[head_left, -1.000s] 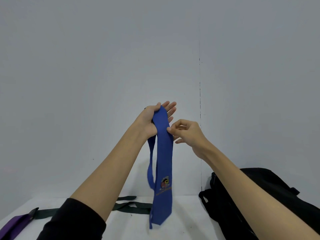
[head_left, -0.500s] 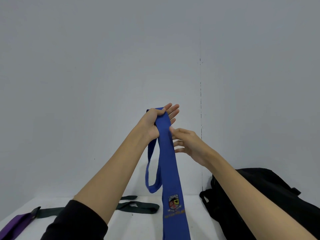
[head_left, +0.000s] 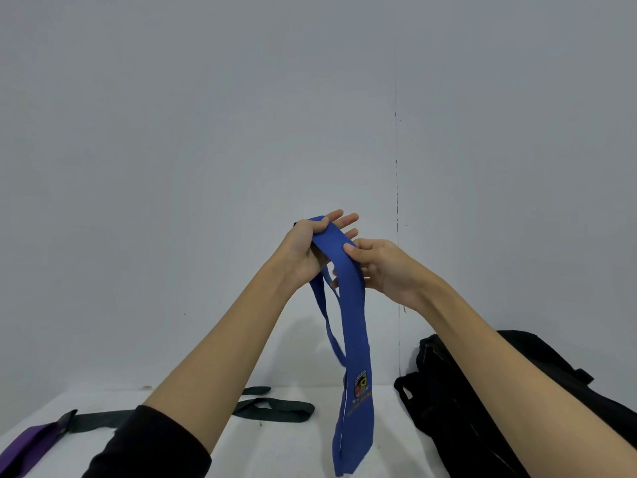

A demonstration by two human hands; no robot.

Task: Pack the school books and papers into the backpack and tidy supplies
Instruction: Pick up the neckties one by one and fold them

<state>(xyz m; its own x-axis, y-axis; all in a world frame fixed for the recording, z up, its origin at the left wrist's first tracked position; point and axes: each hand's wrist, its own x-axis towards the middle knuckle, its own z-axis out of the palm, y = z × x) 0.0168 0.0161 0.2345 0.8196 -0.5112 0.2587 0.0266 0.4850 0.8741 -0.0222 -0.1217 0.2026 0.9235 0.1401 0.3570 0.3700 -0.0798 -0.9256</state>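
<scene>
A blue school tie (head_left: 355,343) with a crest near its wide end hangs in the air in front of me. My left hand (head_left: 310,250) holds its upper part, thumb pressing the cloth over the palm, fingers stretched out behind it. My right hand (head_left: 386,267) pinches the tie just below, thumb on the front. The tie's narrow end loops down behind the wide end. A black backpack (head_left: 482,408) lies on the white table (head_left: 275,443) at the right, under my right forearm.
A dark green tie (head_left: 275,408) lies flat on the table behind my left arm. A purple tie (head_left: 27,446) sits at the table's left front corner. A plain grey wall rises right behind the table.
My right hand let go, slid and now pinches the tie again close under the left hand. The wide end dropped lower, then swung back toward the table.
</scene>
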